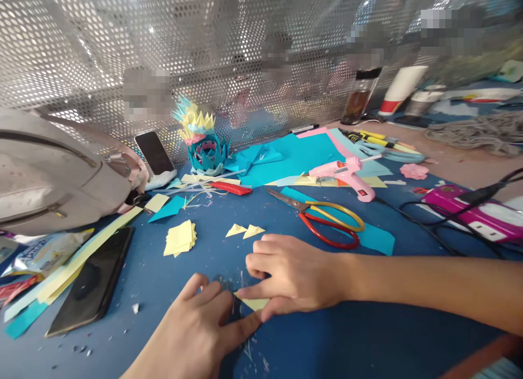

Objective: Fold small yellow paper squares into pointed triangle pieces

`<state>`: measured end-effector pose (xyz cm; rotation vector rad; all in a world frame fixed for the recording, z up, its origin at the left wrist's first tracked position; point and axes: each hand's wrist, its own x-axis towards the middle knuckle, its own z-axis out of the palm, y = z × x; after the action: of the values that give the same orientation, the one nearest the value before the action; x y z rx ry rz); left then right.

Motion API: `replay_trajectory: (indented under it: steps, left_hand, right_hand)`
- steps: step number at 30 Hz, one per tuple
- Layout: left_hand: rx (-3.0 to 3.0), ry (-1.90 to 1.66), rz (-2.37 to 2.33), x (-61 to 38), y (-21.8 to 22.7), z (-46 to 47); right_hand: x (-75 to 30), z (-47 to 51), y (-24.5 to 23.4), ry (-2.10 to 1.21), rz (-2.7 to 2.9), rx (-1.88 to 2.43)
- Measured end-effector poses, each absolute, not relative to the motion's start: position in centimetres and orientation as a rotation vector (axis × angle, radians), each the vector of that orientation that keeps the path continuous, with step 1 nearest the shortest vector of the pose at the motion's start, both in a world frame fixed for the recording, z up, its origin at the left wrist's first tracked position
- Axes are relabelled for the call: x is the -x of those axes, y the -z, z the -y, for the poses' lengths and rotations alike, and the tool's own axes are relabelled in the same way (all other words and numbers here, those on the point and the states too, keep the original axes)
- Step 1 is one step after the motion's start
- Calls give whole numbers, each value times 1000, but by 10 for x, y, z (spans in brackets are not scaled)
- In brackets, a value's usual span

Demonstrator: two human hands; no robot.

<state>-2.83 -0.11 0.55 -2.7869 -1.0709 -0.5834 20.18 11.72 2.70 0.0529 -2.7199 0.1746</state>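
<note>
A small piece of pale yellow paper (255,303), folded into a triangle, lies on the blue table between my hands. My right hand (292,275) pins it down with index finger and thumb, its other fingers curled. From the lower left, my left hand (202,327) presses an outstretched finger against the paper's near edge by the right thumb; its remaining fingers are bent. Just beyond are two folded yellow paper triangles (245,231), with a stack of yellow paper squares (180,238) farther left. Part of the held paper is hidden under my fingers.
Scissors (327,218) lie beyond my right forearm, near a pink glue gun (347,175) and a purple power strip (469,210). A red utility knife (231,188) lies before a paper pineapple-like model (204,139). A phone (93,281) and beige backpack (53,172) are left.
</note>
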Motion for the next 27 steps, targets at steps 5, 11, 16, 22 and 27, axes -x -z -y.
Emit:
replay_trajectory:
  steps: [5, 11, 16, 22, 27]
  left_hand:
    - [2831, 566, 1095, 31, -4, 2]
    - [2918, 671, 1112, 27, -16, -2]
    - [3067, 893, 1450, 19, -32, -8]
    - [2928, 1031, 1987, 10, -24, -14]
    - [2830, 1118, 2117, 3, -20, -18]
  right_hand:
    - [-217, -126, -57, -143, 2971, -52]
    - [-224, -130, -68, -117, 3076, 15]
    - [-214, -131, -41, -238, 2830, 63]
    - [-206, -127, -26, -382, 2877, 180]
    - [-205, -125, -26, -526, 2827, 243]
